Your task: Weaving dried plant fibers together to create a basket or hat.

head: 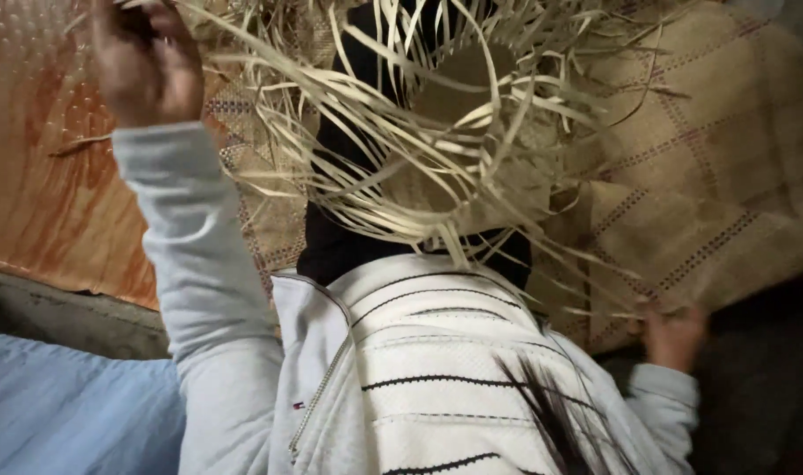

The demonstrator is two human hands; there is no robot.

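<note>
My left hand is raised at the top left, its fingers closed on pale dried straw strips that fan out from a half-woven straw piece in front of my chest. Many loose strips stick out all around that piece. My right hand is low on the right and grips the near edge of a tan woven mat with purple check lines. My grey jacket sleeves and white striped sweater fill the bottom of the view.
An orange patterned sheet lies on the left, under the mat. Below it runs a grey concrete ledge, and a light blue cloth lies at the lower left. Dark floor shows at the lower right.
</note>
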